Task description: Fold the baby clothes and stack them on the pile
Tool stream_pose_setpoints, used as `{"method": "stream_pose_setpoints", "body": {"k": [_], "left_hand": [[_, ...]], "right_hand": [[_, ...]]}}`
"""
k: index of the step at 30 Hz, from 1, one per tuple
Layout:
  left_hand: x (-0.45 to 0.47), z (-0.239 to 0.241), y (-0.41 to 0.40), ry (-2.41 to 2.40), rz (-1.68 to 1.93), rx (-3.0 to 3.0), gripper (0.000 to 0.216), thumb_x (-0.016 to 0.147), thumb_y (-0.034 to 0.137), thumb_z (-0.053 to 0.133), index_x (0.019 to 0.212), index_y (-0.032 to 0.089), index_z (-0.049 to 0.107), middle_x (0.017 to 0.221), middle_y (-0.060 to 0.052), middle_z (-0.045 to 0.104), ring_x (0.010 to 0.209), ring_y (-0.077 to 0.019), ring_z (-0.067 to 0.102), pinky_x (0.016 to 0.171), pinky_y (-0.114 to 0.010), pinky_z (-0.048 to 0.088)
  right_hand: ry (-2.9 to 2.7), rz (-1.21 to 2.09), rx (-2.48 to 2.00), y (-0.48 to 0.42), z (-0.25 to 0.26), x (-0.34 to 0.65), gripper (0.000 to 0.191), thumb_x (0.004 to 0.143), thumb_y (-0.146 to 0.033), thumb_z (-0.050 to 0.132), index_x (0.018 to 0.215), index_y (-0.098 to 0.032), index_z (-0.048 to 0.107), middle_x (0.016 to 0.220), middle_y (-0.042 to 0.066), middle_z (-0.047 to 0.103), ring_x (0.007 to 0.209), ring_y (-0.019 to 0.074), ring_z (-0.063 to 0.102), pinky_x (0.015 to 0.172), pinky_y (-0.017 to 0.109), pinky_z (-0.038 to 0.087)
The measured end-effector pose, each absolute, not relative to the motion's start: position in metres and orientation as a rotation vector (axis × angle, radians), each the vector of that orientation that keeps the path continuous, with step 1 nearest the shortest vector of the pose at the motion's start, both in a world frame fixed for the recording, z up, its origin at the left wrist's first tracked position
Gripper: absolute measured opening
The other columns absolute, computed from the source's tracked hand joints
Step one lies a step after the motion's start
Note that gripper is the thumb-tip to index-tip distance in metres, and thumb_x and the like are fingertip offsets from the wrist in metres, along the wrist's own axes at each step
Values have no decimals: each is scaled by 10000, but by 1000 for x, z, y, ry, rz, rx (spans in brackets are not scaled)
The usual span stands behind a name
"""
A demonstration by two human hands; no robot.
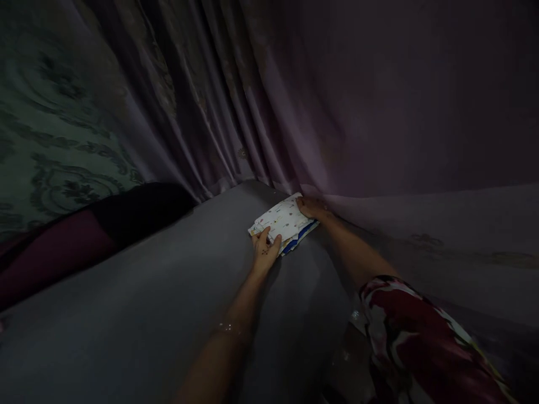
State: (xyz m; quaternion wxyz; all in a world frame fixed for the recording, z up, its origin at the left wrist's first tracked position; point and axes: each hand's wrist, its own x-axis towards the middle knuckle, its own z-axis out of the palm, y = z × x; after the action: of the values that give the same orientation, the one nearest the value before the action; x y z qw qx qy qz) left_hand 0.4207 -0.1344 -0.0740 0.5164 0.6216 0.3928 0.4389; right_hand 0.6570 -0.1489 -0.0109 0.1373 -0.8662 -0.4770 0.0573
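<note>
A stack of folded cloths (283, 217) lies on the grey surface near its far corner. The top piece is white with small scattered prints, and a blue layer shows along the right and near edge. My left hand (264, 249) grips the stack's near left side, thumb and fingers resting over its edge. At the opposite end, my right hand (310, 207) holds the right edge, its fingers partly hidden. Both hands touch the stack at the same time.
Purple curtains (269, 112) hang behind and to the right, reaching down to the grey surface (177, 280). On the left lies a long black and maroon padded shape (101, 230) against a green patterned wall (54, 134). The light is dim.
</note>
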Motion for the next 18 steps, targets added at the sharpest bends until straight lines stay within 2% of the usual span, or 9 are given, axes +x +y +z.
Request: {"method": "stream_pose_setpoints", "body": {"k": [7,12,18], "left_hand": [[354,-77,-114,1006,945,1486,380,629,315,817,975,209,704,979,-91,625,860,-205,620,825,-355,495],[282,-84,-93,1149,939,1543,267,621,285,770,858,202,677,926,-99,661,911,-224,645,896,-376,480],[177,-85,-76,1378,848,1839,277,705,380,651,908,192,653,1002,-132,682,994,-268,648,920,-398,492]], "right_hand": [[-1472,68,-2466,-149,3,631,568,1018,-421,178,1447,-150,433,1531,157,373,1413,301,325,1140,512,226],[-1779,-9,-2295,-142,-3,575,542,1020,-433,206,1462,-198,414,1570,119,311,1458,286,218,1157,575,135],[-1862,-80,-2382,-144,-20,553,521,1009,-468,248,1416,-240,479,1564,97,330,1456,315,193,1119,647,145]]}}
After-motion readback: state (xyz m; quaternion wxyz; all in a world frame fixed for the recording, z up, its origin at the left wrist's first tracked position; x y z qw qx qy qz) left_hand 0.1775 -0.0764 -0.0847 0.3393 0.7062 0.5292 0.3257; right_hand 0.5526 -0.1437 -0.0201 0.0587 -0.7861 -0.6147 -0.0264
